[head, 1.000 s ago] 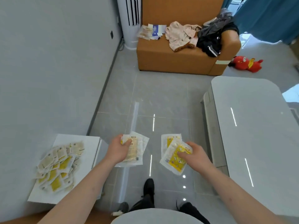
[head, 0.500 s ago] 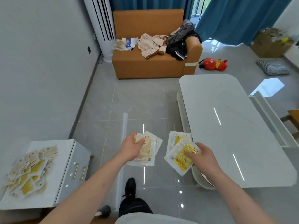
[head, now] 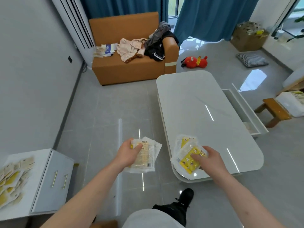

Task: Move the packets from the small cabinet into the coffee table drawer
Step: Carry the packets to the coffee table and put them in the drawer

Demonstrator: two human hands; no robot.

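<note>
Since a second earlier the open coffee table drawer (head: pixel 246 111) had come into view; the left hand (head: pixel 126 153) and right hand (head: pixel 209 159) each gripped packets (head: pixel 144 156), more remaining on the small cabinet (head: pixel 41 163).

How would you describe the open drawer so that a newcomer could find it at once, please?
Start at the white coffee table in the middle of the room. On its far side from the small cabinet, towards the wooden stool, the drawer is pulled out. It is the only open, long white tray; the cabinet's doors are closed.
</note>
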